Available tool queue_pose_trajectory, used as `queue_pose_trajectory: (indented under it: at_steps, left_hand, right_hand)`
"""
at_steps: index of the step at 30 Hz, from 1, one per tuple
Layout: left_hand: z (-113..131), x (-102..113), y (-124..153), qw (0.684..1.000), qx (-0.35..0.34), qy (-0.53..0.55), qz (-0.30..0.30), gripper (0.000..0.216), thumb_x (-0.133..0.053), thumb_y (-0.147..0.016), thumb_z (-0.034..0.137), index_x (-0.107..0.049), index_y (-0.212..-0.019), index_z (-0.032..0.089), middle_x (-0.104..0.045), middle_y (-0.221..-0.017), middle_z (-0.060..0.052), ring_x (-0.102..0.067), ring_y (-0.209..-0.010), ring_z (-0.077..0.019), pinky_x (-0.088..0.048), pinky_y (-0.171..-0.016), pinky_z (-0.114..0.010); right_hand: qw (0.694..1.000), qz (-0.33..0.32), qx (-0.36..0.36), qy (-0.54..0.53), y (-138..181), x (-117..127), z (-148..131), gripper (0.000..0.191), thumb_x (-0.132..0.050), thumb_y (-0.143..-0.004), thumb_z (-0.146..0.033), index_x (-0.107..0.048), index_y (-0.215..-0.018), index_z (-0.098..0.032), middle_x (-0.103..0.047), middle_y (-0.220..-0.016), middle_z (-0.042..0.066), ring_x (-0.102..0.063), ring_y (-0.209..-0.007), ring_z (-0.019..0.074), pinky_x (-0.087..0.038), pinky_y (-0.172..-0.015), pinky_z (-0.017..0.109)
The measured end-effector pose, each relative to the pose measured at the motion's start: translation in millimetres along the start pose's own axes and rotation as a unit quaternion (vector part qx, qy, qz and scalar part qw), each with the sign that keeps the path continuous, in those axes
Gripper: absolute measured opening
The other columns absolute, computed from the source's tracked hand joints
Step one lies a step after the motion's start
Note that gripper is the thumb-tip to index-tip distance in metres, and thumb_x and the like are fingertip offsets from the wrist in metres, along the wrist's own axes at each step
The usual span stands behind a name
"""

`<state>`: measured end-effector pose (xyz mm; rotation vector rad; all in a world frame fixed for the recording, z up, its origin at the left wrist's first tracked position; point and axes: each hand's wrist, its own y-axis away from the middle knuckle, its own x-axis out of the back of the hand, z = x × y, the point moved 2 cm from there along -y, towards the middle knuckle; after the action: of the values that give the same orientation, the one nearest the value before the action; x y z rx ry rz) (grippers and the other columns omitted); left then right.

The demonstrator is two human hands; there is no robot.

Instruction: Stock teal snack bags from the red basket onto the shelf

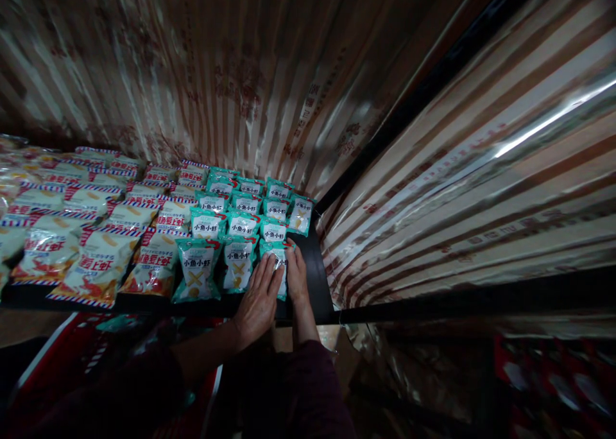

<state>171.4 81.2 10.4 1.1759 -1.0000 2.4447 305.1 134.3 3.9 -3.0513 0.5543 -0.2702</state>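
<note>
A teal-and-white snack bag (280, 254) stands at the front right of a row of similar bags on a dark shelf. My left hand (262, 292) lies across the front of this bag, its fingers stretched out flat and close together. Along the bag's right edge rests my right hand (297, 277), fingers extended upward and touching the side. Part of the bag's front is covered by my fingers. Immediately left stands another teal snack bag (237, 267), with several more in rows behind.
White, red and blue snack bags (101, 262) fill the shelf's left side. Beyond the teal bags, the black shelf (315, 272) ends at a dark post. Striped plastic sheeting (457, 189) hangs behind and right. Below the shelf stands a red basket (52, 368).
</note>
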Motion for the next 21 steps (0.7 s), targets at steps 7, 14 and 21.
queue_pose_trajectory:
  at_steps: [7, 14, 21]
  left_hand:
    - [2, 2, 3, 1.000, 0.007, -0.003, -0.006, 0.068, -0.042, -0.082, 0.005, -0.021, -0.147, 0.009, -0.007, -0.158, -0.019, 0.003, -0.146, -0.0323, -0.028, -0.113, -0.057]
    - [-4, 0, 0, 1.000, -0.006, -0.007, -0.008, 0.074, -0.040, -0.078, -0.001, -0.017, -0.148, 0.010, 0.000, -0.158, -0.018, 0.006, -0.145, -0.0332, -0.030, -0.112, -0.055]
    - [-2, -4, 0, 1.000, -0.014, -0.015, 0.006, 0.076, -0.041, -0.077, 0.000, -0.018, -0.149, 0.010, -0.004, -0.158, -0.018, 0.003, -0.145, -0.0345, -0.025, -0.113, -0.057]
  right_hand:
    - [1.000, 0.009, -0.019, -0.012, -23, 6, 2, 0.069, -0.034, -0.086, -0.068, -0.054, -0.133, -0.022, -0.050, -0.141, 0.004, -0.041, -0.133, 0.0211, -0.025, -0.115, 0.037]
    - [0.999, -0.031, -0.005, -0.030, -40, -2, 0, 0.069, -0.036, -0.086, -0.069, -0.058, -0.129, -0.020, -0.056, -0.136, 0.005, -0.044, -0.132, 0.0213, -0.026, -0.114, 0.039]
    - [0.999, -0.007, -0.038, -0.029, -43, 4, 6, 0.068, -0.036, -0.087, -0.068, -0.058, -0.129, -0.019, -0.054, -0.137, 0.006, -0.046, -0.131, 0.0211, -0.028, -0.114, 0.038]
